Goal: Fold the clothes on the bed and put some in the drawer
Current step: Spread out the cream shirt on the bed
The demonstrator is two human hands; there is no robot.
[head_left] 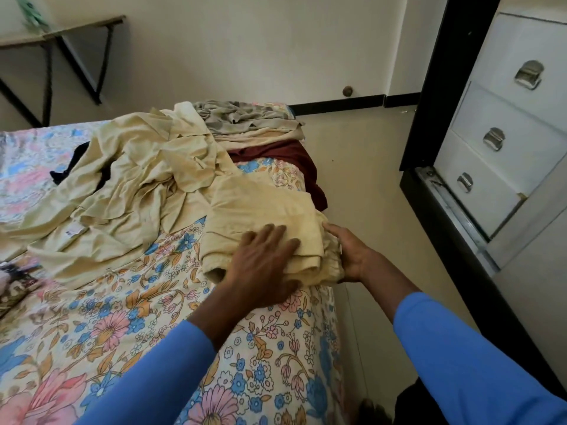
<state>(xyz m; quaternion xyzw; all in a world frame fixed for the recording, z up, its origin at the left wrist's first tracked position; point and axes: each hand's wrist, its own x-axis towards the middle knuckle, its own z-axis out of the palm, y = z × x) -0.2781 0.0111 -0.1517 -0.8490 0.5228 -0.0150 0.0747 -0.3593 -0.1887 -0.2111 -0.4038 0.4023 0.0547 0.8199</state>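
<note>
**Folded cream bundle at bed's right edge, both hands on it**

Blue sleeves (478,363) come in from the bottom of the frame. The left hand (264,262) lies flat on top of the folded cream garment (260,210), fingers straight and spread wide, pressing down. The right hand (352,256) sits against the bundle's right side. One digit lies straight along the edge and the rest are hidden by cloth, so I cannot tell whether it grips.

The bundle rests on the floral bedsheet (153,332), right at the bed's right edge. Left of it and further back lies a crumpled cream garment (122,185), spread out and unfolded, with a dark garment (73,167) partly under it. Behind the bundle a maroon cloth (288,154) hangs over the bed edge. Beyond that is a grey patterned cloth (245,118) at the far corner.

Across a strip of floor to the right are white drawers (497,118), three fronts with chrome handles, all pushed in. A wall shelf (61,32) is far left.
</note>
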